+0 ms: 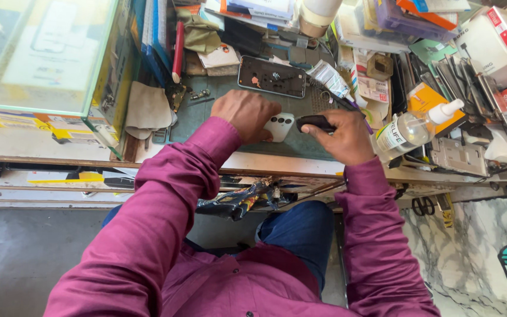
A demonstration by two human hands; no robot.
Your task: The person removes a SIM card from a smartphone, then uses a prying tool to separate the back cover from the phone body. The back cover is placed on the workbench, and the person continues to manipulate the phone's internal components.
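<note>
At the front edge of a crowded repair bench (277, 161), on a grey-green work mat (206, 111), a person in a magenta shirt works over a small white phone back cover (279, 127). Left hand (245, 114): fingers curled together and pressed down on the cover's left side, pinning it flat to the mat; most of the cover is hidden beneath it. Right hand (342, 136): closed around the dark handle of a small tool (315, 122), tip pointing left toward the cover's exposed right end, just beside it; actual contact cannot be told. Handling note, as judgement: the step looks best done with the pinning hand kept firm so the cover cannot slide, and the tool brought in low and light, since thin plastic of this kind would likely flex or scratch under force. Cover, appearance: white, rounded corners, glossy, with dark round camera openings near the visible end. Surroundings: an opened phone chassis (271, 76) lies just beyond the hands, a clear spray bottle (413, 127) stands to the right, a beige cloth (148, 108) to the left.
</note>
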